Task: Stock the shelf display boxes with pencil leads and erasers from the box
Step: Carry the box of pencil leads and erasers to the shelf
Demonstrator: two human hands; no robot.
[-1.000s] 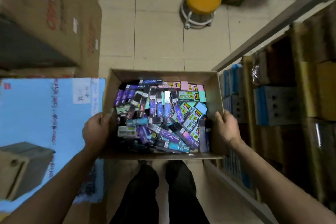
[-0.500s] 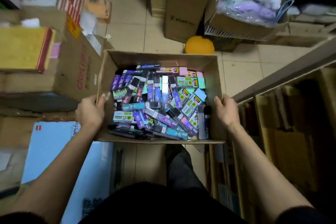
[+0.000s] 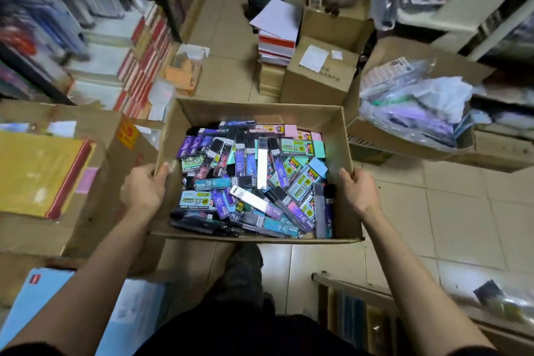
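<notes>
Above the tiled floor [image 3: 462,211], the left hand [image 3: 143,191] and right hand [image 3: 359,191] grip opposite side walls of the cardboard box [image 3: 254,113] heaped with pencil leads [image 3: 262,166] and erasers [image 3: 297,149].

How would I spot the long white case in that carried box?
Find the open brown cardboard box being carried. Near its middle, slim lead cases lie side by side; the long white plastic case is among them. Its neighbours are black and purple, and the other pale case lies slanted.
</notes>
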